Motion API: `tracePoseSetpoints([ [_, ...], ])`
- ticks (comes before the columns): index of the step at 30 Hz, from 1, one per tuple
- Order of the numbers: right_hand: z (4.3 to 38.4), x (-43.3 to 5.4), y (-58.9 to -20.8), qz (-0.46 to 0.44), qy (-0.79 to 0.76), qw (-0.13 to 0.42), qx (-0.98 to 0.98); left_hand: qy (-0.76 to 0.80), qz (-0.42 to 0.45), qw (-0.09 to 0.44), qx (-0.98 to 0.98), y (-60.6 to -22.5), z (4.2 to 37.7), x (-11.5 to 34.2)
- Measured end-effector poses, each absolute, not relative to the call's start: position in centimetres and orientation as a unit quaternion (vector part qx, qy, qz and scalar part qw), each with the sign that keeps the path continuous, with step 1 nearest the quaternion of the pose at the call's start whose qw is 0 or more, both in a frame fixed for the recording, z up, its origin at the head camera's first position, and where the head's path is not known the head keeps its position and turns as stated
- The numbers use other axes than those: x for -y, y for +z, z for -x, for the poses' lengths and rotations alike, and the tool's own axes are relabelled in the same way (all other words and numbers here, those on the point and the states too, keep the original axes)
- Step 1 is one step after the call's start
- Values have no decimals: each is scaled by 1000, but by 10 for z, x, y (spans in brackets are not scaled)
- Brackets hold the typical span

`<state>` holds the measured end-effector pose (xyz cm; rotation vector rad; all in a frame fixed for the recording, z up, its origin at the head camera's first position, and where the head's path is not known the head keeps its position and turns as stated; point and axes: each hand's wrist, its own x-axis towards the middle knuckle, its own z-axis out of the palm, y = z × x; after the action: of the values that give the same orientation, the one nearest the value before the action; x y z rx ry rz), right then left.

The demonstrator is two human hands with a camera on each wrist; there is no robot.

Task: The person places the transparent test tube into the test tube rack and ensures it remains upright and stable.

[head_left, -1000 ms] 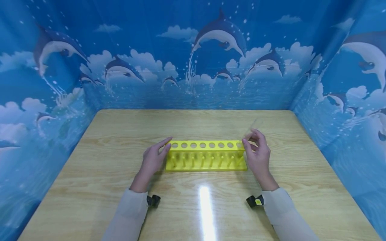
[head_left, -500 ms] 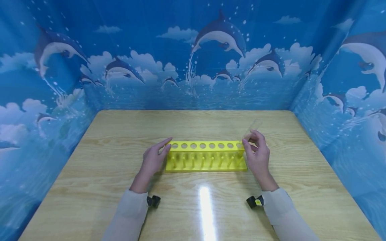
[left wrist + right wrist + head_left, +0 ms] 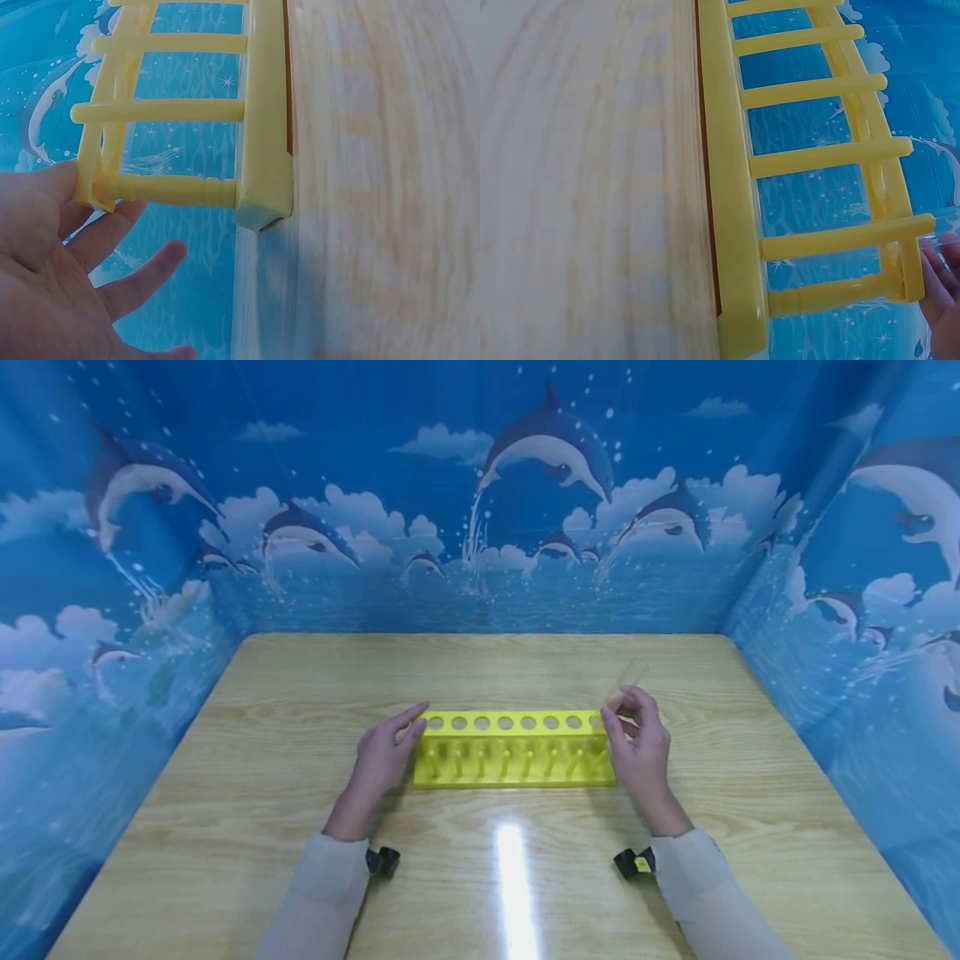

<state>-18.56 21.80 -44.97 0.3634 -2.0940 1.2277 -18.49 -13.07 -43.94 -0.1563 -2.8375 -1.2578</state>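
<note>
A yellow test tube rack (image 3: 513, 781) stands on the table, with a row of round holes along its top and upright pegs below. At its left end my left hand (image 3: 381, 756) pinches the top bar between thumb and fingers; the other fingers spread free in the left wrist view, beside the rack's end post (image 3: 176, 190). My right hand (image 3: 643, 747) pinches a clear test tube (image 3: 632, 673) at the rack's right end. The tube leans up and away to the right, its lower part hidden by the fingers. Only fingertips (image 3: 946, 281) of that hand show in the right wrist view.
The wood-grain table (image 3: 262, 793) reaches to a blue dolphin-print curtain (image 3: 480, 593) at the back and both sides. A bright light reflection (image 3: 516, 889) lies on the tabletop in front. Small black cameras (image 3: 384, 861) sit at both wrists.
The tube's upper end has shifted very slightly to the left, with the right hand moving a touch the same way. The left hand and the rack stay nearly still.
</note>
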Motion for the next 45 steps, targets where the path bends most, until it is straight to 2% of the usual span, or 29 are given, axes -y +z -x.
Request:
tracePoseSetpoints([
  [39, 182, -216, -447, -136, 460, 321, 816, -410, 51, 14, 910, -440, 186, 131],
  [45, 167, -203, -422, -147, 458, 329, 813, -413, 51, 16, 909, -439, 185, 131],
])
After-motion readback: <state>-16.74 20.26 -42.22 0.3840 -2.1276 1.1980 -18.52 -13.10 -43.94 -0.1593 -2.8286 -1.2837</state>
